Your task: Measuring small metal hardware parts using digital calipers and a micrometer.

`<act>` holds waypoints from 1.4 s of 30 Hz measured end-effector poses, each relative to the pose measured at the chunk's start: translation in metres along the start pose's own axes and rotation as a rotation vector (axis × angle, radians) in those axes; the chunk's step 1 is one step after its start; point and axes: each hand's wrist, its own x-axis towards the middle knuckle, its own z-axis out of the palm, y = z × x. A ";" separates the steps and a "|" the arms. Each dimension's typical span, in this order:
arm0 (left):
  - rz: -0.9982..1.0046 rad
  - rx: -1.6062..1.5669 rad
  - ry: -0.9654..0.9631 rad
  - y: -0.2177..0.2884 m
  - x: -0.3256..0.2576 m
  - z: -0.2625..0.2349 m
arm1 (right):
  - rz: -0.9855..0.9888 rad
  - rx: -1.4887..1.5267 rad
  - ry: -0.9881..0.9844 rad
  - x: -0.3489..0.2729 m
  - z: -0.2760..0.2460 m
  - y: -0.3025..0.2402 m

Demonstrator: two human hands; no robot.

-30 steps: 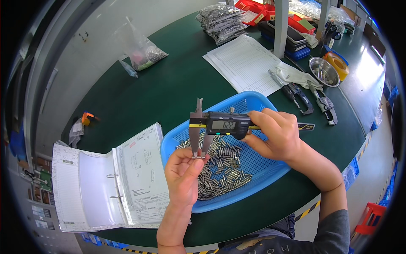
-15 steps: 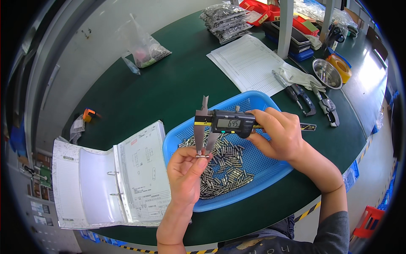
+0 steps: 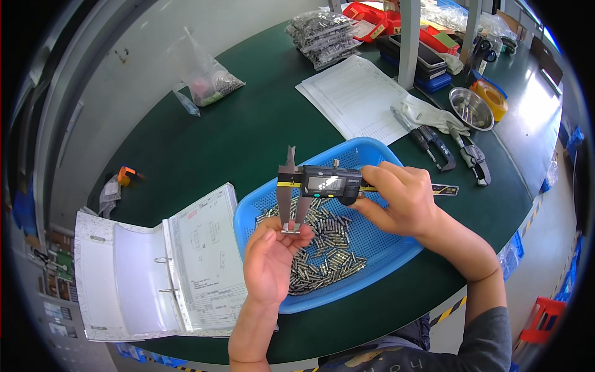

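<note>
The right hand [image 3: 400,197] pinches a digital caliper [image 3: 352,185] between thumb and fingers; a maker's mark is printed on its body, and glare over the screen [image 3: 325,185] leaves the digits unclear. A small metal pin [image 3: 290,232] sits at the tips of the caliper's long prongs, over the near left part of a blue basket [image 3: 390,232] of similar pins [image 3: 338,263]. The left hand [image 3: 271,263] is half spread, thumb lifted clear, its curled fingers just behind the pin; whether they touch it I cannot tell. On the left, an open binder [image 3: 207,273] shows drawings, tables and a small red stamp, the print too fine to read. Ruled sheets [image 3: 353,96] beyond the basket bear faint rows of writing. The dark green table [image 3: 204,149] curves against a pale wall [image 3: 142,62]; to the right are striped floor tape [image 3: 449,310] and a red stool [image 3: 542,319].
</note>
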 end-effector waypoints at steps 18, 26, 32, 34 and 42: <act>-0.164 -0.155 -0.063 -0.002 0.001 -0.011 | 0.037 0.041 -0.063 0.001 0.012 -0.010; -0.150 -0.141 -0.044 -0.003 -0.001 -0.012 | 0.017 0.044 -0.062 0.002 0.013 -0.012; -0.140 -0.181 -0.069 -0.005 0.001 -0.014 | 0.009 0.064 -0.051 0.001 0.012 -0.011; -0.148 -0.176 -0.063 -0.005 0.001 -0.013 | 0.001 0.045 -0.052 0.001 0.011 -0.012; -0.171 -0.204 -0.015 -0.005 0.002 -0.012 | -0.092 -0.027 -0.045 0.004 0.012 -0.015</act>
